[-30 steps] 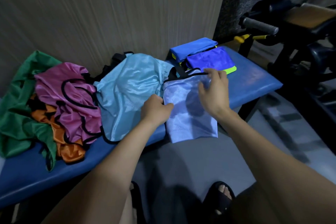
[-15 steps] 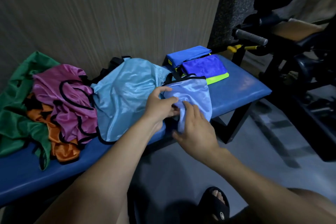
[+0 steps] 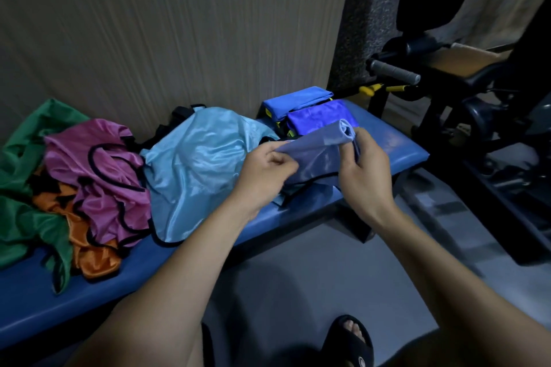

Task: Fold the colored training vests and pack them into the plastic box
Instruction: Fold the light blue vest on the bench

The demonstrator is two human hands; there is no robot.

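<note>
A pale lavender-blue vest [image 3: 317, 155] with black trim is folded up above the blue bench [image 3: 399, 155]. My left hand [image 3: 265, 168] pinches its left edge. My right hand [image 3: 362, 164] grips its right edge, where the cloth bunches over my fingers. A light blue vest [image 3: 202, 164] lies spread on the bench just left of my hands. Behind them sits a stack of folded vests, bright blue [image 3: 298, 98] and violet-blue [image 3: 320, 113] over a yellow one. Loose pink [image 3: 98, 164], orange [image 3: 89, 253] and green [image 3: 26, 211] vests are piled at the left. No plastic box is in view.
A wood-grain wall runs behind the bench. Black gym equipment with a grey handle [image 3: 393, 71] stands at the right, close to the bench end. Grey floor lies below, with my sandalled foot [image 3: 348, 340] at the bottom.
The lavender vest, earlier hanging flat over the bench edge, has been folded up and lifted between both hands. My right hand moved from its lower part to its right edge.
</note>
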